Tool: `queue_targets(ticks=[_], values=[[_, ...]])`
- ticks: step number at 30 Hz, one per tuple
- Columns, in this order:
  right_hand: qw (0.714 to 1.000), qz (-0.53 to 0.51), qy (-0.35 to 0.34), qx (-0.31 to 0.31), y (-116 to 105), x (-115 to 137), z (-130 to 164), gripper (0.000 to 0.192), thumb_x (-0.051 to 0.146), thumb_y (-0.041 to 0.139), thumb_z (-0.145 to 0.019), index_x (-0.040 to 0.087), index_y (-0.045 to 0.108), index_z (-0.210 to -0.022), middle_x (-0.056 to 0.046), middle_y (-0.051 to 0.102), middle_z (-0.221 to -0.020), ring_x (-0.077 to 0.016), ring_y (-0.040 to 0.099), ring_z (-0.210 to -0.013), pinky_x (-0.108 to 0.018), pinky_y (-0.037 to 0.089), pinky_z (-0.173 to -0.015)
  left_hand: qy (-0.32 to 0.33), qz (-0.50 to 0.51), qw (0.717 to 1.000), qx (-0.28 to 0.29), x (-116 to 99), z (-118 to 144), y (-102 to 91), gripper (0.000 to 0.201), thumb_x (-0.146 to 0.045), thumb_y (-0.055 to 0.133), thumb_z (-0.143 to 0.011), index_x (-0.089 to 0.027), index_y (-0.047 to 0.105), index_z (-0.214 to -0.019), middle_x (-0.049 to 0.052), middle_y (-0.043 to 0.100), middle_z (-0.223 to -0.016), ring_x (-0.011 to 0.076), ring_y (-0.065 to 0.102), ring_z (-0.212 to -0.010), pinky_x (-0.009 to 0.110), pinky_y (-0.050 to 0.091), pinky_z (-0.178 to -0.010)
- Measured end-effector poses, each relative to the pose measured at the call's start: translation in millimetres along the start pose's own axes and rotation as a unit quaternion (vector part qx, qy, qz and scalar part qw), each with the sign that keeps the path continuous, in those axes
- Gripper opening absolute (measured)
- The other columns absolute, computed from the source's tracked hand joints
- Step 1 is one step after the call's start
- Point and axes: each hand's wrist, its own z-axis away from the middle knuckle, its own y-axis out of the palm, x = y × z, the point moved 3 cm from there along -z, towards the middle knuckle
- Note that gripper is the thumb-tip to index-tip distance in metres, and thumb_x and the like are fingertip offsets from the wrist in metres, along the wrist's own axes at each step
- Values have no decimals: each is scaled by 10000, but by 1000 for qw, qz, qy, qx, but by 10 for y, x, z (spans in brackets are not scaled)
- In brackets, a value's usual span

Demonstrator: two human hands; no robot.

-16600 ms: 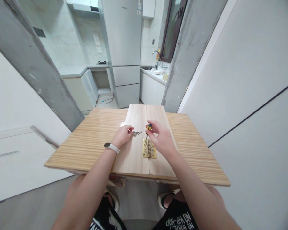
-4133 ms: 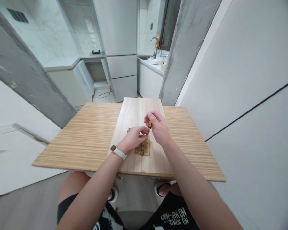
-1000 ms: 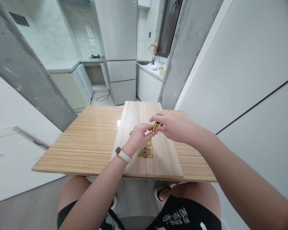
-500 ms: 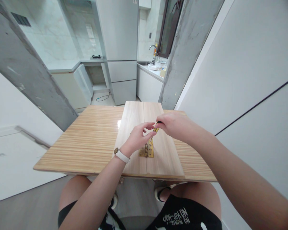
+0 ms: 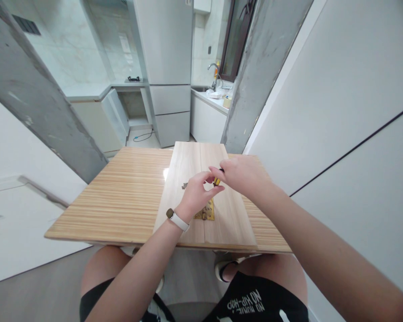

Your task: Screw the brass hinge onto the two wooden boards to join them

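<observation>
My right hand (image 5: 240, 174) is closed round the top of a small yellow and black screwdriver (image 5: 216, 181), which points down at the boards. Curled about the lower part of its handle, the thumb and fingers of my left hand (image 5: 201, 190) pinch it from the other side; the tip is hidden. Just below, a brass hinge (image 5: 208, 212) lies across the seam between two pale wooden boards (image 5: 231, 228), partly covered by my left hand. Several small screws (image 5: 184, 185) rest on the left board, beside my left hand.
The boards lie on a striped wooden table (image 5: 121, 197), whose front edge is above my knees. A fridge (image 5: 171, 103), a counter (image 5: 83, 91) and a sink (image 5: 201, 89) stand beyond. White panels flank the table on both sides.
My left hand has shifted slightly right and closed in round the screwdriver, covering more of the hinge and uncovering the screws. My right hand has turned a little on the handle.
</observation>
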Motion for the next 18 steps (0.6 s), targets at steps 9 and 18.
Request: queue_targets(ticks=[9,18], values=[[997,-25,62,-25,54,85,16,701,586,290,-1089,143,810,-931,-189,783,-865,-317,751,-840,-342,380,-631,14,-25,999,-32,-24,0,-2,86,-234,775,-875,-197,699,-860,12,718,-834,176,643,-795,320,481,-740],[990,-127,-45,-39,-84,-97,67,394,537,530,-1041,191,717,-1074,-110,772,-1039,-236,706,-851,-318,394,-666,-16,-1,1000,-12,39,-24,-42,109,-307,767,-904,-200,754,-915,25,745,-856,181,659,-803,327,497,-751]])
